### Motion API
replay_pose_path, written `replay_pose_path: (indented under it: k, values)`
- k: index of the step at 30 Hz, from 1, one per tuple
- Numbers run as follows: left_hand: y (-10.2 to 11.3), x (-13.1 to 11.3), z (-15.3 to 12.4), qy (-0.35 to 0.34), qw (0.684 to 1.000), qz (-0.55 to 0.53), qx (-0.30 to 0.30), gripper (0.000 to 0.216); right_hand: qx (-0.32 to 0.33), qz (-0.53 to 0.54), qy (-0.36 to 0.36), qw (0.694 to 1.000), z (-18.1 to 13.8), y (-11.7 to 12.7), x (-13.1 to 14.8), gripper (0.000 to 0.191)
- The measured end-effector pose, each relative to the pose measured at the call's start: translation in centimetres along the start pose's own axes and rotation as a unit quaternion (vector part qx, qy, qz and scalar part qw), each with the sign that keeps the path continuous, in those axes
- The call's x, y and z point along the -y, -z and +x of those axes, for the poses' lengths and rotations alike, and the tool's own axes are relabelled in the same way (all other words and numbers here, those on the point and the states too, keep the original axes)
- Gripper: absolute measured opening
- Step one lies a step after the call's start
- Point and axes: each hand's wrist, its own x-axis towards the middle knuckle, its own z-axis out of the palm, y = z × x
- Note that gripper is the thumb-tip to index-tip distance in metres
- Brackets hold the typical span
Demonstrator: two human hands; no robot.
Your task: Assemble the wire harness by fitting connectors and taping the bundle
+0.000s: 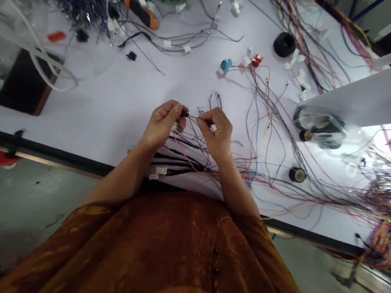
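Observation:
My left hand (pixel 163 124) is closed in a pinch on a small black connector (pixel 184 113) above the white table (pixel 117 97). Close beside it, my right hand (pixel 216 132) pinches a thin wire (pixel 195 117) whose end meets the connector. A bundle of black, red and blue wires (pixel 183 159) hangs below both hands and runs over the table's near edge.
Loose coloured wires (pixel 286 141) spread across the right side. Black tape rolls (pixel 284 44) (pixel 297 174), a blue connector (pixel 226 65), a red connector (pixel 257 60), an orange-handled tool (pixel 142 13), a dark box (pixel 25 81) and white tubing (pixel 35 52) lie around.

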Motion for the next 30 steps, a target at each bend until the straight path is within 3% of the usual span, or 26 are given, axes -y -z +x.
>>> replay_pose_path:
  k: [9, 13, 16, 22, 30]
  values:
    - [0.1, 0.0, 0.0, 0.001, 1.000, 0.009, 0.007, 0.040, 0.080, -0.155, 0.022, 0.984, -0.6, 0.5, 0.1, 0.023]
    - [-0.1, -0.1, -0.1, 0.007, 1.000, 0.014, 0.011, 0.040, 0.077, -0.194, 0.036, 0.977, -0.6, 0.2, 0.3, 0.024]
    - [-0.3, -0.1, -0.3, 0.010, 1.000, 0.023, 0.013, 0.038, 0.064, -0.174, 0.040, 0.982, -0.5, -0.5, 0.0, 0.024]
    - [0.2, -0.3, -0.1, -0.030, 0.998, 0.053, -0.002, 0.039, 0.053, -0.008, 0.007, 0.999, -0.8, -0.8, -0.6, 0.014]
    - [0.9, -0.3, 0.6, -0.111, 0.990, 0.079, -0.036, 0.043, 0.103, -0.050, -0.001, 0.993, -0.5, -1.5, 0.8, 0.020]
